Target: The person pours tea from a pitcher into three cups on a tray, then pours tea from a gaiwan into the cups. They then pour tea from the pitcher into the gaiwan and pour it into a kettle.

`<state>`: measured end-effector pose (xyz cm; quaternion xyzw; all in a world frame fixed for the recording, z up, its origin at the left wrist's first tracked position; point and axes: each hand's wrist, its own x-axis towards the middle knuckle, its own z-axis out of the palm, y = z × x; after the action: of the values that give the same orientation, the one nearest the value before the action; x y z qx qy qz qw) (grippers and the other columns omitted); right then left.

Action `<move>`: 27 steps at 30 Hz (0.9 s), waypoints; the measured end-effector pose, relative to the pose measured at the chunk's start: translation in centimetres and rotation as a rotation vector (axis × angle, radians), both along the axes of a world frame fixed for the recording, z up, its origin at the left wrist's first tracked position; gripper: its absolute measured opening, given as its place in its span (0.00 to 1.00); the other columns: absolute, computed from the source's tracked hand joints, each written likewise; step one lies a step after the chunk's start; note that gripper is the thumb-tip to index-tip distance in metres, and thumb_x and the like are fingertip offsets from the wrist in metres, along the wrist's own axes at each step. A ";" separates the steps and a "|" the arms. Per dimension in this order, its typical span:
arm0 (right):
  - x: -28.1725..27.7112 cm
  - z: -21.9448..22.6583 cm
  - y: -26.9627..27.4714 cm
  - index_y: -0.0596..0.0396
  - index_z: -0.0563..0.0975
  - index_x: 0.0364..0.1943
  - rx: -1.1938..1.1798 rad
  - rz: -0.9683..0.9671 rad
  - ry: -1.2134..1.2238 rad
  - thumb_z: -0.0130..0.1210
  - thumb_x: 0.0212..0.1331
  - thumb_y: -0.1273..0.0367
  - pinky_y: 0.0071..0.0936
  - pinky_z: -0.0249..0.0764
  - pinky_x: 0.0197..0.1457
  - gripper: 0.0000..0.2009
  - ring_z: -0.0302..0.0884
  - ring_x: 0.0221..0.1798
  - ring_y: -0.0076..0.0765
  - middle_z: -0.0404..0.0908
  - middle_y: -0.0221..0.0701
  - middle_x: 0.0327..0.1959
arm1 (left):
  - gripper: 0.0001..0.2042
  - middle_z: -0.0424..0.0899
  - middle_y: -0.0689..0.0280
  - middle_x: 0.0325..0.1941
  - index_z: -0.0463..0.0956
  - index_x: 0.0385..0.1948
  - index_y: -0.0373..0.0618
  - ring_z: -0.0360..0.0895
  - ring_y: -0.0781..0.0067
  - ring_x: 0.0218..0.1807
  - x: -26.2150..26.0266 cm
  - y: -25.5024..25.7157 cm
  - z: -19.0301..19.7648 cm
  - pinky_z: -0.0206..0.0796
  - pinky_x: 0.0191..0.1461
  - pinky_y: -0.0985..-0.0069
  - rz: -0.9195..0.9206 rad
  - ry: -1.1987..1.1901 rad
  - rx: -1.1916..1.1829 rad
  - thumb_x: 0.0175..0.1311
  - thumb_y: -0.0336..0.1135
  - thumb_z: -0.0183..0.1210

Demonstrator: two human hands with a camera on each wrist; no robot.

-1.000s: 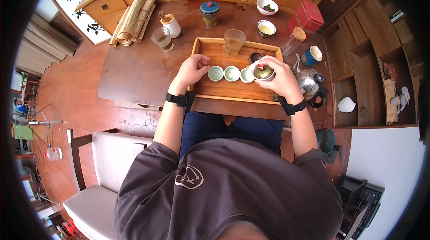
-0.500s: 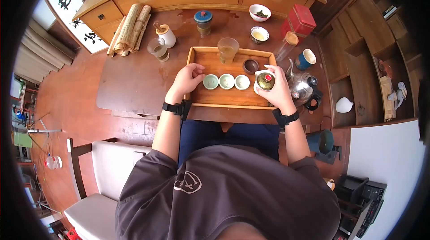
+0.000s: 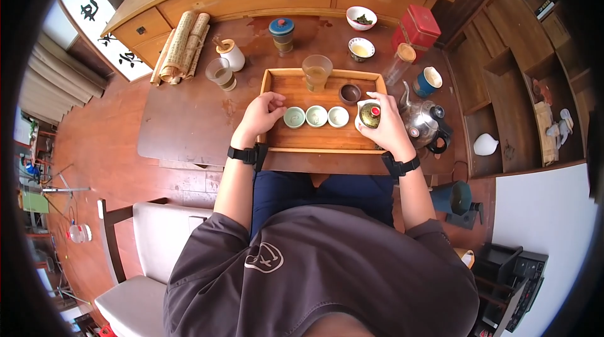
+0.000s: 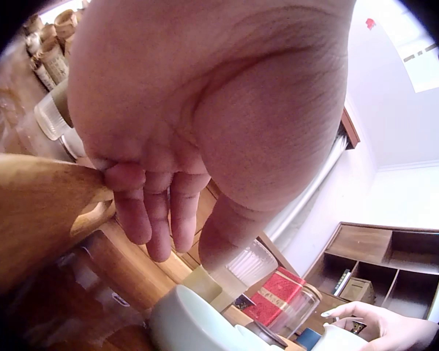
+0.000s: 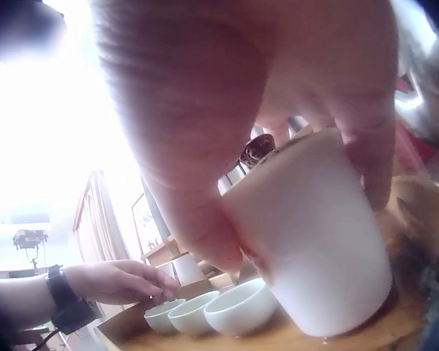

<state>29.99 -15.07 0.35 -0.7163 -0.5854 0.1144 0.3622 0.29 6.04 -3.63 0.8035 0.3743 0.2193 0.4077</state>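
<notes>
My right hand (image 3: 391, 124) grips a small white lidded teapot (image 5: 314, 234) at the tray's right end, fingers and thumb on opposite sides of its rim. Its dark green lid (image 3: 370, 116) has a red knob. The pot's base is right at the wooden tray (image 3: 308, 139). To its left, three pale green teacups stand in a row: a right cup (image 3: 338, 117), a middle cup (image 3: 316, 117) and a left cup (image 3: 294, 117). Beside the left cup, my left hand (image 3: 261, 112) rests at the tray's left rim, its fingers relaxed and holding nothing.
A glass pitcher (image 3: 316, 79) and a small dark cup (image 3: 350, 93) stand at the tray's back. Right of the tray are a metal kettle (image 3: 420, 120), a blue cup (image 3: 428, 82) and a red tin (image 3: 418, 26). Bamboo scrolls (image 3: 184, 48) lie at the back left.
The teapot, earlier tilted over the right cup, has moved right and down with my right hand and now sits level beside the cups. My left hand stays by the tray's left rim.
</notes>
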 end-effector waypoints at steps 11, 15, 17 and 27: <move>-3.5 2.4 3.3 0.56 0.77 0.60 0.084 0.277 -0.115 0.73 0.53 0.68 0.45 0.74 0.68 0.28 0.78 0.61 0.54 0.79 0.41 0.56 | 0.30 0.86 0.51 0.52 0.81 0.56 0.34 0.84 0.58 0.50 1.6 -1.6 0.8 0.78 0.57 0.66 -0.074 0.159 0.185 0.54 0.43 0.79; -5.4 -1.4 5.9 0.57 0.79 0.59 0.034 0.361 -0.147 0.73 0.55 0.66 0.45 0.74 0.68 0.26 0.78 0.61 0.54 0.81 0.43 0.55 | 0.36 0.83 0.46 0.55 0.81 0.57 0.35 0.81 0.47 0.58 2.7 -3.8 0.4 0.75 0.64 0.58 -0.035 0.346 0.346 0.44 0.44 0.81; -6.3 -2.4 6.6 0.57 0.79 0.59 -0.009 0.345 -0.183 0.73 0.54 0.65 0.46 0.74 0.69 0.27 0.79 0.62 0.53 0.81 0.43 0.55 | 0.33 0.83 0.48 0.53 0.82 0.55 0.37 0.80 0.45 0.58 2.8 -3.8 -0.1 0.74 0.64 0.57 -0.010 0.349 0.335 0.43 0.41 0.80; -6.8 -3.9 8.0 0.56 0.78 0.60 -0.048 0.306 -0.228 0.74 0.51 0.65 0.48 0.76 0.65 0.30 0.81 0.59 0.56 0.83 0.45 0.52 | 0.29 0.84 0.50 0.50 0.83 0.52 0.39 0.81 0.46 0.57 2.4 -3.7 -0.3 0.74 0.64 0.58 -0.030 0.199 0.260 0.43 0.36 0.78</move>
<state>23.24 -7.05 -3.54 -0.6358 -0.7217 0.1002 0.2547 2.69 2.36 -3.94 0.8727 0.3692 0.1791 0.2646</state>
